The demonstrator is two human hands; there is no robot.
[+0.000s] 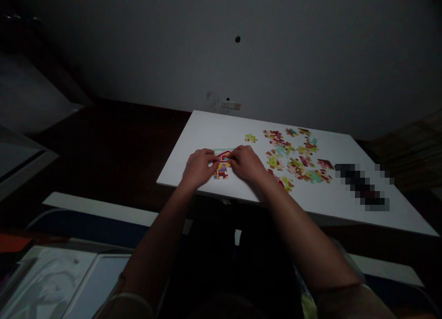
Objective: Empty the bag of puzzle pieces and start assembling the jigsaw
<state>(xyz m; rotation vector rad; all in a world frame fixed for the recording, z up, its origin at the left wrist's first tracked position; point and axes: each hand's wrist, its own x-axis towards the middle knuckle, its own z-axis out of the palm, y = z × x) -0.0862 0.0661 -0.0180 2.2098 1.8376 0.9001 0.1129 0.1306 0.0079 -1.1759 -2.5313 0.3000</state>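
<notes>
A small joined patch of jigsaw puzzle (221,173) lies flat near the front edge of the white table (207,130). Its pieces show red, yellow and pale green, with a red-outlined shape at the top. My left hand (199,166) grips the patch's left side, thumb and fingers closed together. From the opposite side my right hand (247,161) pinches the right part of it, fingertips pressed down close to the left thumb. Both hands cover the sides of the patch, so its full outline is hidden.
Many loose jigsaw pieces (300,165) are spread over the table to the right, some overlapping. A single yellow-green piece (251,138) lies apart, beyond my right hand. A pixelated dark object (362,185) rests farther right. Behind the table stands a wall with a socket strip (231,105).
</notes>
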